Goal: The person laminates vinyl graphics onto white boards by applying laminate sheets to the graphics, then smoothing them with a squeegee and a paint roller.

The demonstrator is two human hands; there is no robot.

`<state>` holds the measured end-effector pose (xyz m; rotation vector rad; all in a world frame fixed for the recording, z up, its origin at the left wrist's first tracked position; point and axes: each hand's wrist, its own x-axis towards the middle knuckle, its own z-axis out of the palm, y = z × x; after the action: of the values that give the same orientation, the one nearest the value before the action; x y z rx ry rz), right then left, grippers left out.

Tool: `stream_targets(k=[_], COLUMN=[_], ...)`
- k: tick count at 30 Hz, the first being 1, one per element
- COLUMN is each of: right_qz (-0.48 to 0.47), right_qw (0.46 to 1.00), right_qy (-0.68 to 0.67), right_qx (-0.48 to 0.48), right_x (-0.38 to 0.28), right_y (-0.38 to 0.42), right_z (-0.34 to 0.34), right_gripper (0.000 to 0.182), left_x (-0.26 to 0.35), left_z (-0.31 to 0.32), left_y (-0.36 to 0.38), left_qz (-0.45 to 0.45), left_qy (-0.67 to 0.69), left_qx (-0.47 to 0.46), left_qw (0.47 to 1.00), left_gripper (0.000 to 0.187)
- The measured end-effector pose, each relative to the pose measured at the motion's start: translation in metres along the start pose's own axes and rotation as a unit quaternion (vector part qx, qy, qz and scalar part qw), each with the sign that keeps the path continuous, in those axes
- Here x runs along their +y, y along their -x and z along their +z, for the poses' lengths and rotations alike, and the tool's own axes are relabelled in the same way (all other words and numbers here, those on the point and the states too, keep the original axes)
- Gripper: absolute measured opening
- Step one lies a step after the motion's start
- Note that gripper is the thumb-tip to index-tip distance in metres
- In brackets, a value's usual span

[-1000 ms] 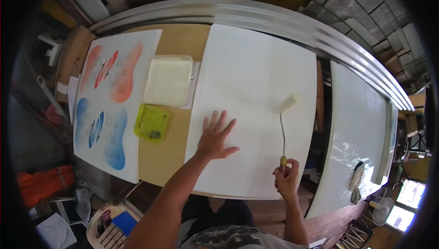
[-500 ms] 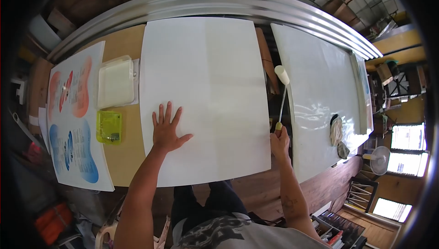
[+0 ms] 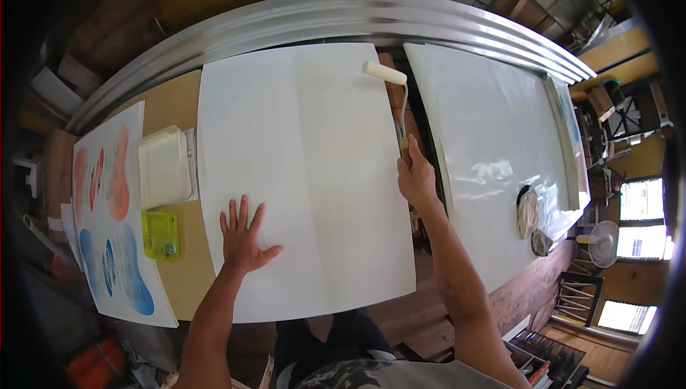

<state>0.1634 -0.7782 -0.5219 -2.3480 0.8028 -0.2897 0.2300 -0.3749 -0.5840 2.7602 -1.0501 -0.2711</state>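
One roller [image 3: 384,73] in right hand [image 3: 416,178] | two white sheets [image 3: 300,174]

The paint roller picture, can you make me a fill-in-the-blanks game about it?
1. The right hand holds a paint ____ by its handle.
2. The left hand lies flat on the big ____ sheet.
3. The small tray beside the white tray is ____ in colour.

Missing words: roller; white; yellow
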Motion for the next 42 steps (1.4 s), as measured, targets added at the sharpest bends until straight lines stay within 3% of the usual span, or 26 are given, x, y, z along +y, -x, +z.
stream_targets(k=[2, 6, 8, 14, 21, 22, 25, 27, 29, 32, 33, 35, 38, 40, 42], right_qz=[-0.034, -0.034, 0.010, -0.001, 0.027, -0.026, 0.011, 0.024, -0.102, -0.183, -0.179, -0.065, -0.055, -0.126, -0.071], right_qw=[0.999, 0.996, 0.990, 0.988, 0.984, 0.988, 0.984, 0.987, 0.986, 0.969, 0.970, 0.985, 0.985, 0.977, 0.973], right_qy=[-0.002, 0.072, 0.118, 0.122, 0.141, 0.128, 0.132, 0.116, 0.124, 0.164, 0.165, 0.130, 0.137, 0.161, 0.173], right_qx=[-0.019, -0.033, -0.073, -0.091, -0.109, -0.083, -0.118, -0.110, -0.041, -0.002, -0.006, -0.092, -0.085, -0.067, -0.138], right_x=[-0.003, -0.008, -0.011, -0.036, -0.012, -0.016, -0.041, -0.042, -0.011, 0.014, 0.009, -0.017, -0.025, -0.007, 0.011], right_y=[-0.022, -0.059, -0.069, -0.151, -0.108, -0.118, -0.150, -0.119, -0.068, -0.035, -0.044, -0.097, -0.111, -0.044, 0.039], right_z=[0.007, 0.022, 0.031, 0.030, 0.012, 0.014, 0.015, 0.010, 0.014, 0.017, 0.018, 0.025, 0.039, 0.028, 0.004], right_gripper=[0.056, 0.054, 0.050, 0.045, 0.044, 0.042, 0.042, 0.037, 0.031, 0.032, 0.032, 0.043, 0.048, 0.051, 0.060], left_x=[-0.002, -0.002, -0.004, -0.004, -0.006, -0.005, -0.005, -0.006, -0.005, -0.006, -0.005, -0.006, -0.007, -0.006, -0.008], left_z=[-0.001, 0.001, 0.001, 0.003, 0.003, 0.003, 0.006, 0.006, 0.004, 0.003, 0.003, 0.004, 0.004, 0.003, 0.003], left_y=[-0.002, -0.005, -0.007, -0.008, -0.009, -0.009, -0.009, -0.010, -0.006, -0.006, -0.004, -0.008, -0.006, -0.005, -0.005], left_qz=[0.001, -0.010, -0.010, 0.001, -0.003, -0.002, 0.004, 0.007, 0.001, -0.004, 0.003, 0.007, 0.015, 0.006, 0.004], left_qy=[0.001, 0.005, 0.005, -0.004, -0.009, -0.014, -0.008, -0.008, -0.003, 0.001, -0.001, -0.004, -0.002, 0.020, 0.034], left_qx=[-0.007, -0.022, -0.022, -0.010, -0.014, -0.017, 0.004, 0.005, 0.005, -0.008, 0.000, 0.012, 0.018, 0.015, 0.016], left_qw=[1.000, 1.000, 1.000, 1.000, 1.000, 1.000, 1.000, 1.000, 1.000, 1.000, 1.000, 1.000, 1.000, 1.000, 0.999], left_gripper=[0.104, 0.105, 0.105, 0.104, 0.103, 0.103, 0.103, 0.103, 0.103, 0.103, 0.103, 0.102, 0.103, 0.103, 0.102])
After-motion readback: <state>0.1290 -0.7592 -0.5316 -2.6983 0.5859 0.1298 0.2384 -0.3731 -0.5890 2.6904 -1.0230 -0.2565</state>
